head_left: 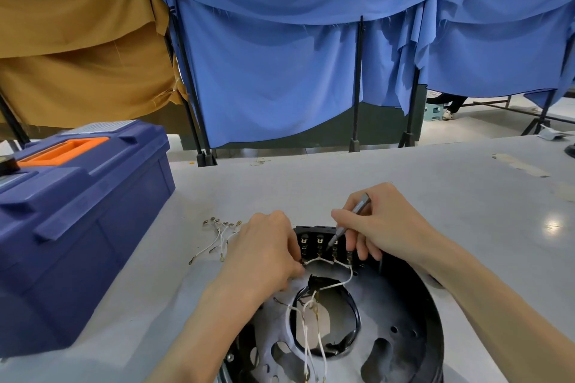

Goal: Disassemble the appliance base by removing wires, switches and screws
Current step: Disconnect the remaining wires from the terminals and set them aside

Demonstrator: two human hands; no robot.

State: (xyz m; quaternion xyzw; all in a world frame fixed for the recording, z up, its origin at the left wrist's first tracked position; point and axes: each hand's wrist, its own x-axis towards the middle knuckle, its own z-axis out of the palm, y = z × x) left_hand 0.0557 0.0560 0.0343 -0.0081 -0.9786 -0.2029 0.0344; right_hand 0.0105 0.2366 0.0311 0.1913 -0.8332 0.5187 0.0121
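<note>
The round black appliance base (413,320) lies on the grey table (373,171), near and a little right of centre. Its pale inner plate faces up, with a large opening in the middle. At the far edge of the base sits a black switch block (320,241) with a row of metal terminals.

White wires (350,277) run from these terminals toward the central opening, and more of them trail over the plate to the near edge.

The left hand (267,252) rests on the left side of the base. Its fingers are curled and pinch the white wires where they meet the left end of the switch block; the fingertips themselves are partly hidden.

The right hand (385,227) grips a slim grey screwdriver (357,208) like a pen, between thumb and fingers. The tool slants down to the left, and its tip is at a terminal near the middle of the block. The lower fingers of this hand touch the right end of the block.

A small bundle of loose wires (219,236) with metal end lugs lies on the table just left of the left hand, apart from the base. A dark blue toolbox (93,227) with an orange handle stands at the left. Beyond the table, blue cloth (280,71) and brown cloth (77,56) hang over black stands.
</note>
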